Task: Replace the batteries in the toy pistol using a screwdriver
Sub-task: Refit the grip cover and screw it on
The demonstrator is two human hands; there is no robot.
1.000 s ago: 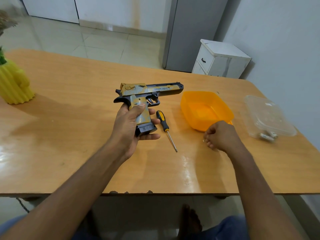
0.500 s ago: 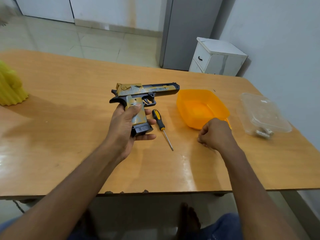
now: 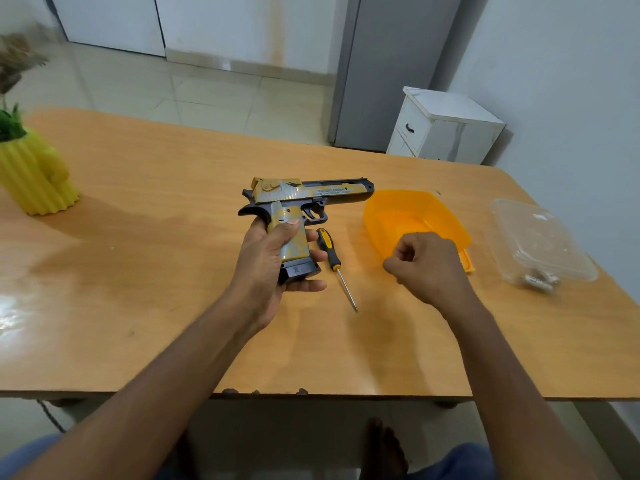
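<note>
While the toy pistol (image 3: 294, 216) sits upright above the table (image 3: 156, 271), my left hand (image 3: 270, 261) wraps its grip. I judge it light, rigid plastic; hold stays at the grip. Right hand (image 3: 426, 265) curled, empty, near the screwdriver (image 3: 332, 258).

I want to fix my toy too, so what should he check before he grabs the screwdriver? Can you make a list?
1. Toy pistol held firmly: ok, the left hand grips its handle.
2. Right hand free: ok, it is curled above the table and holds nothing.
3. Screwdriver within reach: ok, it lies on the table between both hands.
4. Place for screws: ok, the orange tray sits open just past the right hand.
5. New batteries ready: cannot tell; small metal things lie in the clear container, too blurred to name.
6. Screw spotted on the pistol: cannot tell.
</note>
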